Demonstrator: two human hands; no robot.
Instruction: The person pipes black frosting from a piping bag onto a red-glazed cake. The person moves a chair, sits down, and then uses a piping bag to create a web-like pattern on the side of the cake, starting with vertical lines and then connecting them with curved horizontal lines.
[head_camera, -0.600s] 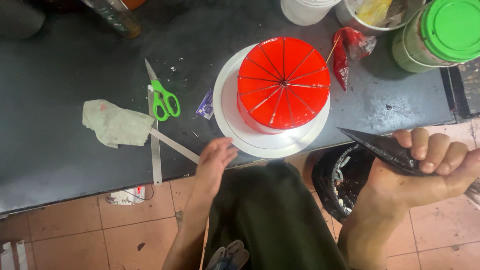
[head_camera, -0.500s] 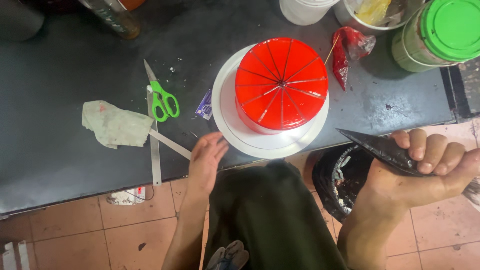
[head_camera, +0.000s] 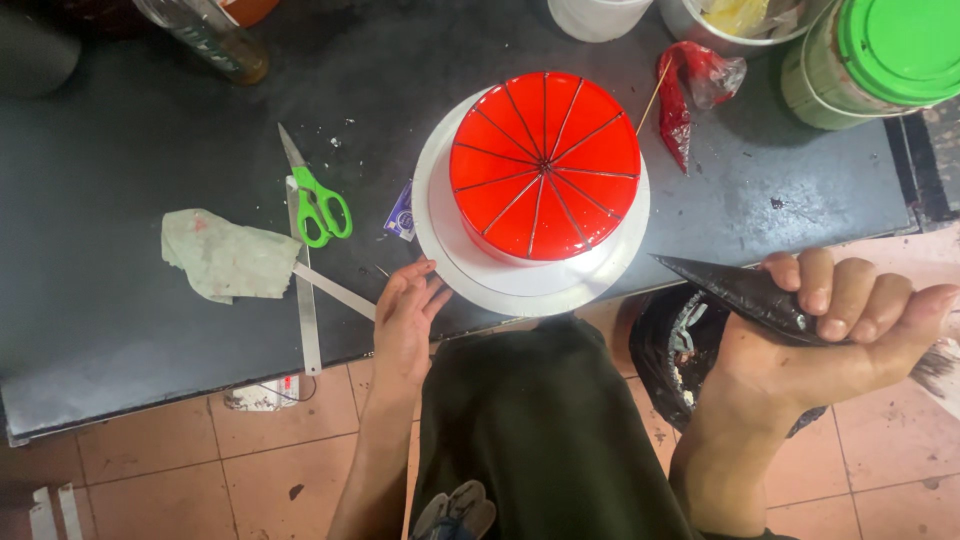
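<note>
On the dark surface (head_camera: 120, 330) before you, the red glazed cake (head_camera: 543, 165) sits centred on its round white board (head_camera: 520, 290). Thin dark lines already run from the middle to the rim, dividing the whole top into wedges; that marking looks complete, with no further decoration on the glaze or sides. Your right hand (head_camera: 835, 325) is clamped around a dark piping bag (head_camera: 735, 290), tip pointing toward the cake but held off the surface's edge, clear of it. Your left hand (head_camera: 405, 320) lies open, fingers spread, touching the surface just beside the board and gripping nothing. Green-handled scissors (head_camera: 318, 205), a metal ruler (head_camera: 305, 300) and a crumpled cloth (head_camera: 228, 257) lie to the left, unattended.
</note>
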